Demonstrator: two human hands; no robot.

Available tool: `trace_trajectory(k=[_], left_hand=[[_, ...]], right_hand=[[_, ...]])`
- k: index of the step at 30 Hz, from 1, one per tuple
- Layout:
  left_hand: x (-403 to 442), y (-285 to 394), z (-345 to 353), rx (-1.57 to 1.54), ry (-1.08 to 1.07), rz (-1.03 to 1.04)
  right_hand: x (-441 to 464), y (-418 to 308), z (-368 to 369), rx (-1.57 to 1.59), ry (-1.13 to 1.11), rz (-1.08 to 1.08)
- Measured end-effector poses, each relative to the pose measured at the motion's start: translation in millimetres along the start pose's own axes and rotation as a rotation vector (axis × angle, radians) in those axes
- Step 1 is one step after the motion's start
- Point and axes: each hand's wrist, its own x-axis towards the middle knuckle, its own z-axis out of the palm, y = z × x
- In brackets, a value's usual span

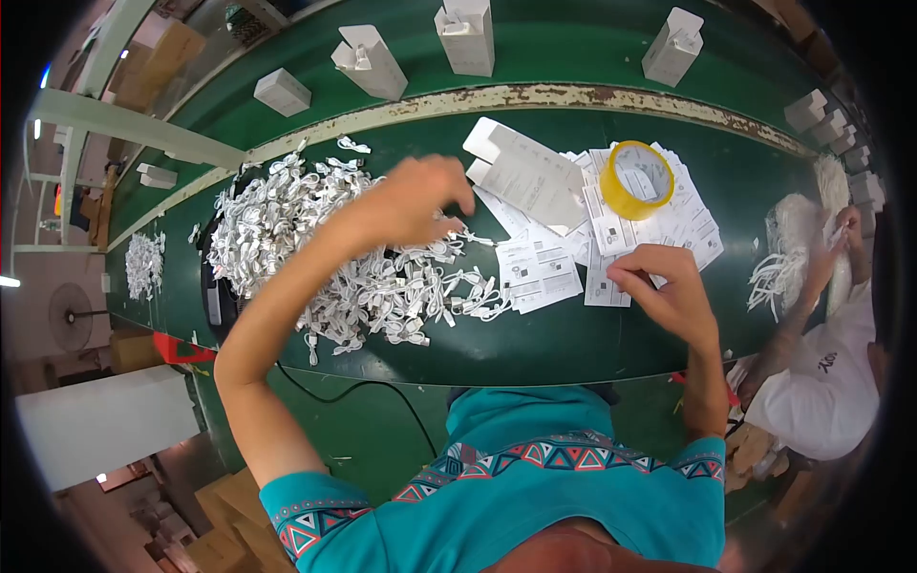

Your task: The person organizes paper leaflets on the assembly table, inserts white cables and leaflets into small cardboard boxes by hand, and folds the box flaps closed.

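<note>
My left hand (425,202) is over the right part of a large heap of white cables (315,239), slightly blurred, its thumb and bent index finger apart with nothing visible between them. Thumb and index finger of my right hand (669,291) are pinched together at a small printed sheet (604,289), on the near side of the spread of sheets (540,272). On those sheets lie an unfolded white box (530,177) and a roll of yellow tape (611,191).
White boxes (468,43) stand on the green ledge behind a worn rail (516,95). At the right, a co-worker in a white shirt (821,392) handles white cable bundles (788,248). A smaller cable heap (144,265) lies far left. A black cord (382,385) hangs below the table edge.
</note>
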Motion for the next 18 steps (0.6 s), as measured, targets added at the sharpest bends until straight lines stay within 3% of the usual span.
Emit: trace_trajectory(k=[3,6,9,13,14,16,18], left_hand=[[0,23,14,0.163,-0.073,-0.075],[0,17,6,0.088,-0.039,-0.157],[1,8,-8,-0.520,0.276,-0.327],[5,-9,-31,-0.815,0.482,-0.508],[8,-14,-36,-0.818,0.478,-0.508],[17,-24,-43,-1.020,0.728,-0.508],[28,-39,-53,-1.055,0.806,-0.513]], right_hand=[[12,-6,1,0.019,-0.024,-0.060],[13,-6,1,0.029,-0.064,-0.101],[14,0,-1,0.039,-0.057,-0.043],[18,9,-3,0.029,-0.048,-0.070],[19,8,-3,0.036,-0.051,-0.073],[17,8,-1,0.048,-0.055,-0.059],[19,9,0,0.077,-0.057,-0.051]])
